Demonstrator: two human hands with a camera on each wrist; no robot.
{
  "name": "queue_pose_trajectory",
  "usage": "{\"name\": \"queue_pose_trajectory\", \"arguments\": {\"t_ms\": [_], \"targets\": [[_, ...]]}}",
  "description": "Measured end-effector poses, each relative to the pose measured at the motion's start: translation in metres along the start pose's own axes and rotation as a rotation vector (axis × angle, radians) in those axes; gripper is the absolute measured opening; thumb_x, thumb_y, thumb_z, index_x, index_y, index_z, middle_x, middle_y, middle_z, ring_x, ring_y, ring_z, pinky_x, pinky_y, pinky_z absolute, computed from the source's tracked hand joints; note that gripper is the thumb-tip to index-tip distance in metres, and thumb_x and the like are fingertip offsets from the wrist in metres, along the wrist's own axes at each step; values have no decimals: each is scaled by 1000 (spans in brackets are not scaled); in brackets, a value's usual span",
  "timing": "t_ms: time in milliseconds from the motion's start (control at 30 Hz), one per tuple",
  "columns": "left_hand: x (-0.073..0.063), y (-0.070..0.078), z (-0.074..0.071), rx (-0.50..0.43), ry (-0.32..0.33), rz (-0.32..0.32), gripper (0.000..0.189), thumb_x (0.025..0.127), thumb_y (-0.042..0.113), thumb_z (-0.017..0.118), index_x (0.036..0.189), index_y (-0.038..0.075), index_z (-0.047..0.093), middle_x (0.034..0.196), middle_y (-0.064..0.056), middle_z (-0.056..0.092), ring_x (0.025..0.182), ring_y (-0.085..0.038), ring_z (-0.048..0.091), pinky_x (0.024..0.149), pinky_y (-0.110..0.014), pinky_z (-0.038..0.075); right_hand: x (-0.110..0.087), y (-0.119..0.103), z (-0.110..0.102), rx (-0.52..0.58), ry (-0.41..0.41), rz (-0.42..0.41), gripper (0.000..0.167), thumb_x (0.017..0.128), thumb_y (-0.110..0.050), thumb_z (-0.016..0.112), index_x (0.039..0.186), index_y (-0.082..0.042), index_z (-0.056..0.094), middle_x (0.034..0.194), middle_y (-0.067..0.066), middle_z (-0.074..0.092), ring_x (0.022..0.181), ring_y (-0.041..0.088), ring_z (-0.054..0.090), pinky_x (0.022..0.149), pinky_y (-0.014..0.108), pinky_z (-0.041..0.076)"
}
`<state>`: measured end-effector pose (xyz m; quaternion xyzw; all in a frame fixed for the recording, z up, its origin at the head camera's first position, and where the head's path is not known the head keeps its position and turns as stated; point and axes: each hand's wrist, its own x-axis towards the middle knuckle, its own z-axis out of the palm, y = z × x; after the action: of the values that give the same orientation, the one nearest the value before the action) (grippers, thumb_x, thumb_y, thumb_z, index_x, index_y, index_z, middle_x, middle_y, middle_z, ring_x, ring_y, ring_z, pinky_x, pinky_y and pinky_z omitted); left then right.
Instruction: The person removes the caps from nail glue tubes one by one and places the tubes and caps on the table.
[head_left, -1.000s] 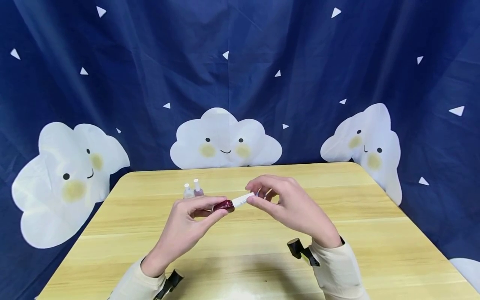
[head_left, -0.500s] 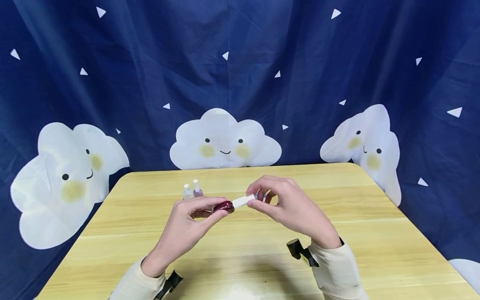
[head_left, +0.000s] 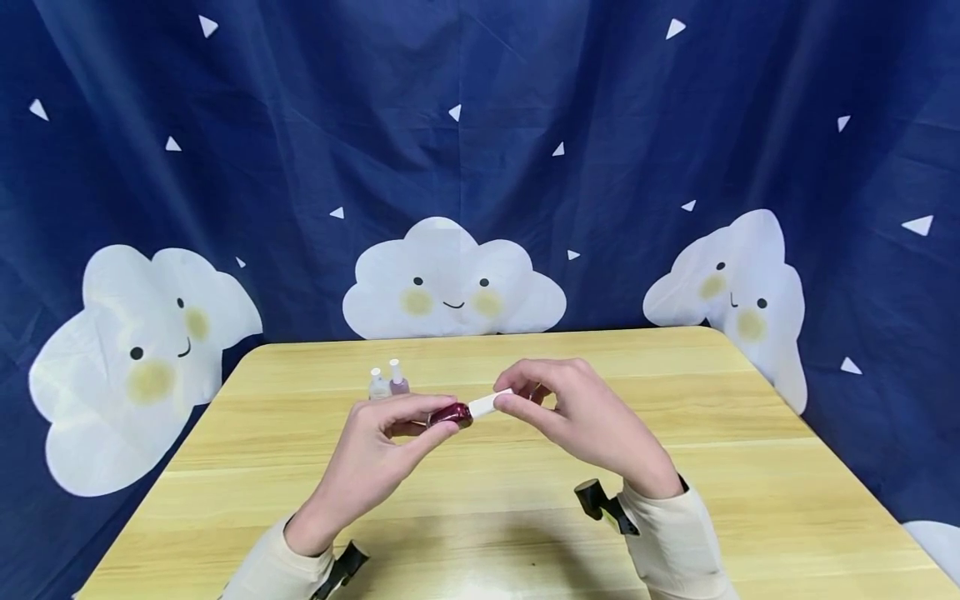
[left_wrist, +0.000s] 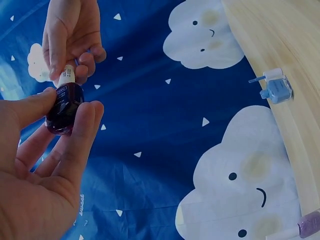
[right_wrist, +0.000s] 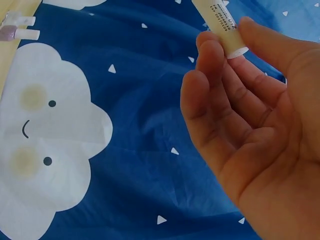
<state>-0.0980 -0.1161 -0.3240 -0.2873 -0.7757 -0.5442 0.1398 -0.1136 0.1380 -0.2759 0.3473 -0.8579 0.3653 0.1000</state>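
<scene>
A dark red nail polish bottle (head_left: 451, 415) lies tilted in the air above the table, its white cap (head_left: 487, 405) pointing right. My left hand (head_left: 375, 446) holds the glass between thumb and fingers. On the cap's far end, my right hand (head_left: 581, 417) pinches with thumb and forefinger. Bottle and cap meet at the neck in the left wrist view. Small print shows on the cap (right_wrist: 226, 30) in the right wrist view. The lower end of the bottle is partly hidden by my left fingers.
On the wooden table (head_left: 465, 517), a clear bottle (head_left: 378, 386) and a lilac bottle (head_left: 398, 383) stand white-capped behind my left hand. A light blue bottle (left_wrist: 278, 92) sits beside a white cap with a brush (left_wrist: 273, 75). A blue cloud-print curtain (head_left: 450, 167) hangs behind.
My right fingers have shifted slightly on the cap, and the blue patch seen between them earlier is now hidden. My left hand keeps its hold on the red bottle.
</scene>
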Motion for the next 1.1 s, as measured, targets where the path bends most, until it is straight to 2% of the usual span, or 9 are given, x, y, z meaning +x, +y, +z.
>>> {"name": "queue_pose_trajectory", "arguments": {"t_ms": [67,300,500,867,1100], "targets": [[0,0,0,-2,0,1,21,92,18,79,112,19,79,104,7,78,91,-11,75,77,-29,64,0,0,0,2,4,-7,4,98,-28,72,99,-25,72,79,-18,64,73,2,62,64,24,54],[0,0,0,4,-1,6,21,92,19,79,113,19,79,104,8,78,91,-10,75,78,-28,64,0,1,1,-8,27,-36,9,94,-23,77,101,-19,73,81,-16,66,74,0,62,71,26,59],[0,1,1,8,0,3,20,92,19,79,112,20,79,103,8,78,91,-10,75,78,-28,64,1,0,1,20,0,5,5,99,-27,70,101,-22,70,81,-15,66,75,2,63,74,24,58],[-1,1,1,17,-1,-9,20,92,21,79,112,21,79,103,8,78,90,-10,75,78,-28,64,0,1,0,-1,8,1,4,100,-27,70,98,-24,72,77,-18,64,70,2,61,65,24,54],[0,1,1,16,1,1,21,92,19,79,113,19,79,103,8,78,90,-10,75,78,-28,64,-1,0,-1,6,20,-15,7,96,-24,74,101,-19,72,80,-15,66,74,1,62,70,26,58]]}}
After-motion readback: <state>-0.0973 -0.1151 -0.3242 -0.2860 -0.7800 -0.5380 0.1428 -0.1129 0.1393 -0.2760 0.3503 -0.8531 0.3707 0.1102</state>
